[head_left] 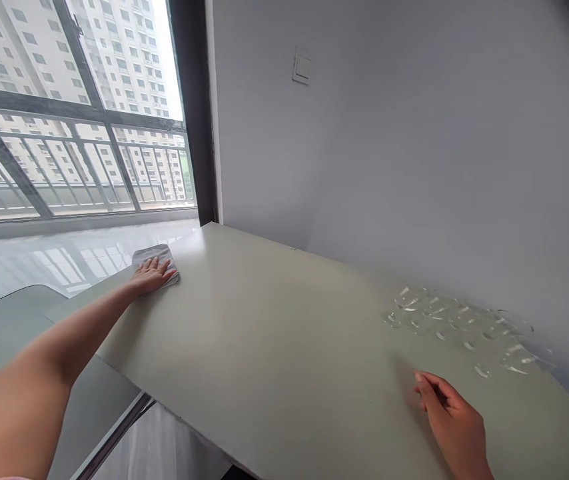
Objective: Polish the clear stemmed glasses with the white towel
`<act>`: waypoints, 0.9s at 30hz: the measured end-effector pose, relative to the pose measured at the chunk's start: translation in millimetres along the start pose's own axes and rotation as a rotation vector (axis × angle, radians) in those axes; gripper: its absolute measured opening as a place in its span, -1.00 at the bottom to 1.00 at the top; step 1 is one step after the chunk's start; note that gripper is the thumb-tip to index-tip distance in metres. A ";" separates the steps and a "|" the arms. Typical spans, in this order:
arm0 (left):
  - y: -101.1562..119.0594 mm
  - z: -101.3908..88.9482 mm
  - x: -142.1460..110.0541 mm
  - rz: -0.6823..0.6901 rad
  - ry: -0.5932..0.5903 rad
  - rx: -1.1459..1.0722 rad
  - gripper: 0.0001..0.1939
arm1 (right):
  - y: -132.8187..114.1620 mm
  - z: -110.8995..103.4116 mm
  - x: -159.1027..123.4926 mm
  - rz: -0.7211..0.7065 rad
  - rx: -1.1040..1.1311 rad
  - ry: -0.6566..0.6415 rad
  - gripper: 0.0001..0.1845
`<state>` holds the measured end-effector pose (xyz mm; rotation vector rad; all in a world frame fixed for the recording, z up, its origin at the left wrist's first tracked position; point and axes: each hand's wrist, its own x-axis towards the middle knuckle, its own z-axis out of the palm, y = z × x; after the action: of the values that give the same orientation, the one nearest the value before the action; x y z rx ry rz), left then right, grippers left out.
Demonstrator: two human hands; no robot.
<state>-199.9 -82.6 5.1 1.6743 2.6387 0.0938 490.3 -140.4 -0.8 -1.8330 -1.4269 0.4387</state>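
Note:
My left hand (pixel 153 273) lies flat on a folded grey cloth (pixel 152 253) near the table's far left edge. Its fingers are stretched out over the cloth, pressing it to the tabletop. The pale, glossy table (pixel 274 340) runs along the wall. Over its right part is my right hand (pixel 452 417), with fingers curled in and the thumb against the index finger. Nothing shows in that hand. Beyond it, close to the wall, several clear glass pieces (pixel 434 307) that look like drinking glasses stand grouped together; their exact outlines are hard to make out.
A grey wall (pixel 414 147) with a light switch (pixel 302 67) borders the table's back. At the left are a large window (pixel 79 120) and a glossy floor (pixel 79 250). A chair-like panel with a rounded top (pixel 4 333) stands beside the table's left edge.

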 end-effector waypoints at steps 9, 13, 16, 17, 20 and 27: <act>85.1 10.8 -87.3 0.220 -0.050 0.056 -0.31 | -18.0 1.9 -18.3 -0.129 0.113 0.006 -0.58; 171.1 14.1 -143.0 0.536 -0.032 -0.013 -0.31 | -19.1 5.4 -22.1 -0.247 0.073 -0.014 -0.59; 227.8 14.3 -204.5 0.876 -0.041 -0.103 -0.28 | -14.5 3.7 -22.0 -0.289 0.028 0.005 -0.59; 241.1 13.7 -226.8 1.016 -0.053 -0.137 -0.26 | -12.9 2.6 -21.6 -0.289 0.022 0.010 -0.59; 257.8 10.3 -279.4 1.312 -0.075 -0.231 -0.26 | -9.5 -0.3 -19.6 -0.273 0.016 0.011 -0.59; 157.4 12.2 -223.1 0.745 0.009 -0.212 -0.34 | -6.6 1.0 -17.0 -0.258 0.062 -0.012 -0.60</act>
<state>38.0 -217.0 -2.1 2.4437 1.7810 0.3662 479.8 -155.3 0.3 -1.5727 -1.6138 0.3588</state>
